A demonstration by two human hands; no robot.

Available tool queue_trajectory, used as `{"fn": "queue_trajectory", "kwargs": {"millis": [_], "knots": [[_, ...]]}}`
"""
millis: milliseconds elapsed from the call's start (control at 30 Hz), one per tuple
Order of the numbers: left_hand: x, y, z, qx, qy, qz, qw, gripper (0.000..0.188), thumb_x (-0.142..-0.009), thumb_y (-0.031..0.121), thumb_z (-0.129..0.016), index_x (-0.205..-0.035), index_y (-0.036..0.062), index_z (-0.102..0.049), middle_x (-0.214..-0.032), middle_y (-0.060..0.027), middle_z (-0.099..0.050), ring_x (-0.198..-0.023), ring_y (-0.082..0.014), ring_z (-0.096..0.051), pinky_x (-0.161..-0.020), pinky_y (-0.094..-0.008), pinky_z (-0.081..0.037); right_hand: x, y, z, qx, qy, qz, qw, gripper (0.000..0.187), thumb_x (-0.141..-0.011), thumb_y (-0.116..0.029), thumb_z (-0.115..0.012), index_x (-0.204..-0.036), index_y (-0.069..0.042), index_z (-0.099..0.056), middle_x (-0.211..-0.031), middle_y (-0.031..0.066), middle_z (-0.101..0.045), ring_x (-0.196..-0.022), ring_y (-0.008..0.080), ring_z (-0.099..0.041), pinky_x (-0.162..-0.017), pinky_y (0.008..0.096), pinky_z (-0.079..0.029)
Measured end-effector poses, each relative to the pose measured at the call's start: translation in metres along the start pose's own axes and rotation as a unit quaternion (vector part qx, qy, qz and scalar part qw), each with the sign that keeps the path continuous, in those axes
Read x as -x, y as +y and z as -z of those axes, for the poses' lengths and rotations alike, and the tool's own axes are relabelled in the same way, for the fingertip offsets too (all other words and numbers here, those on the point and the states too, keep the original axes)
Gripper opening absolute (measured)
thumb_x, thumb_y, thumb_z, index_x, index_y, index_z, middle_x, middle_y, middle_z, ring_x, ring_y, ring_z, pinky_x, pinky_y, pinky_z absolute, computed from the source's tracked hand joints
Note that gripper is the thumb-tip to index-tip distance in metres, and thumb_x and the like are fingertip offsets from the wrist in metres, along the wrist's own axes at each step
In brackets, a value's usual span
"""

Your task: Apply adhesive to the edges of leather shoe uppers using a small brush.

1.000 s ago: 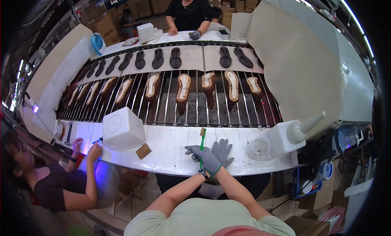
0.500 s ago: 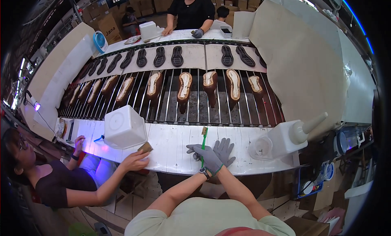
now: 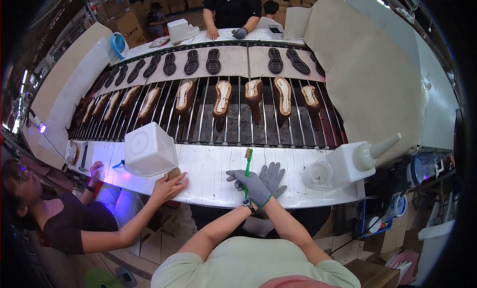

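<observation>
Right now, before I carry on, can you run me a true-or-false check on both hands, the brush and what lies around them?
1. The left hand and right hand wear gray gloves. True.
2. The right hand holds the green brush. True.
3. The brush's bristle head points back toward the person. False: it points away, toward the rack.
4. A white spouted bottle is right of both hands. True.
5. The left hand grips that bottle. False: it is open, fingers spread, apart from the bottle.
6. The dark soles lie nearer the person than the brown uppers. False: the soles lie beyond the uppers.
</observation>
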State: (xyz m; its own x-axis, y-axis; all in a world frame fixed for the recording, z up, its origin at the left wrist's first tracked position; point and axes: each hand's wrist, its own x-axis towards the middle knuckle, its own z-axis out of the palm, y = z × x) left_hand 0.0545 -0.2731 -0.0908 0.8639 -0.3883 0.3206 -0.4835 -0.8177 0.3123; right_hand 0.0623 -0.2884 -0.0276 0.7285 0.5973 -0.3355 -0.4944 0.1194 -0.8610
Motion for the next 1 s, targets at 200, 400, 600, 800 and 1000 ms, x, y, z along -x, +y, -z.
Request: {"fn": "queue_trajectory", "kwargs": {"millis": [200,400,600,800,1000], "knots": [[-0.004,-0.001,-0.005,0.014,-0.012,-0.002,1.000,0.067,-0.087,0.043,-0.056,-0.141,0.0050,-0.043,-0.148,-0.0219,-0.035,-0.139,-0.0391,-0.030,-0.113,-0.0544,-0.022,-0.002,0.000,0.007,-0.019,0.000,0.007,1.000,0.038,-0.099,-0.023,-0.048,-0.127,0.000,-0.059,-0.099,0.0015,-0.068,-0.067,0.0040,-0.046,-0.061,0.0181,-0.039],[0.016,-0.019,0.006,0.239,-0.124,0.128,0.954,0.071,-0.089,0.036,-0.058,-0.147,0.0039,-0.031,-0.153,-0.0245,-0.023,-0.142,-0.0436,-0.019,-0.115,-0.0528,-0.018,-0.046,-0.056,0.062,0.075,0.141,0.097,0.982,0.034,-0.093,-0.028,-0.057,-0.116,-0.004,-0.067,-0.095,0.0024,-0.068,-0.062,0.0052,-0.049,-0.057,0.0211,-0.042],[0.077,-0.019,0.069,0.113,-0.002,0.141,0.983,0.068,-0.088,0.033,-0.062,-0.142,0.0006,-0.038,-0.150,-0.0304,-0.025,-0.140,-0.0500,-0.020,-0.114,-0.0557,-0.019,-0.115,-0.106,0.194,0.408,0.467,0.152,0.770,0.045,-0.079,-0.039,-0.074,-0.102,-0.001,-0.071,-0.086,0.0172,-0.071,-0.077,0.0278,-0.069,-0.069,0.0373,-0.051],[0.091,-0.034,0.078,0.002,-0.025,0.189,0.982,0.067,-0.087,0.044,-0.058,-0.140,0.0065,-0.045,-0.149,-0.0229,-0.033,-0.136,-0.0446,-0.031,-0.111,-0.0578,-0.020,-0.166,-0.094,0.238,0.440,0.481,0.151,0.743,0.065,-0.067,-0.051,-0.078,-0.106,0.000,-0.066,-0.093,0.0228,-0.068,-0.091,0.0392,-0.066,-0.078,0.0457,-0.052],[0.083,-0.035,0.075,-0.019,-0.031,0.228,0.973,0.069,-0.087,0.051,-0.055,-0.141,0.0098,-0.046,-0.149,-0.0203,-0.035,-0.137,-0.0423,-0.030,-0.109,-0.0617,-0.018,-0.193,-0.110,0.223,0.479,0.540,0.069,0.688,0.079,-0.062,-0.058,-0.077,-0.113,0.001,-0.060,-0.104,0.0232,-0.067,-0.094,0.0390,-0.066,-0.080,0.0461,-0.053]]}}
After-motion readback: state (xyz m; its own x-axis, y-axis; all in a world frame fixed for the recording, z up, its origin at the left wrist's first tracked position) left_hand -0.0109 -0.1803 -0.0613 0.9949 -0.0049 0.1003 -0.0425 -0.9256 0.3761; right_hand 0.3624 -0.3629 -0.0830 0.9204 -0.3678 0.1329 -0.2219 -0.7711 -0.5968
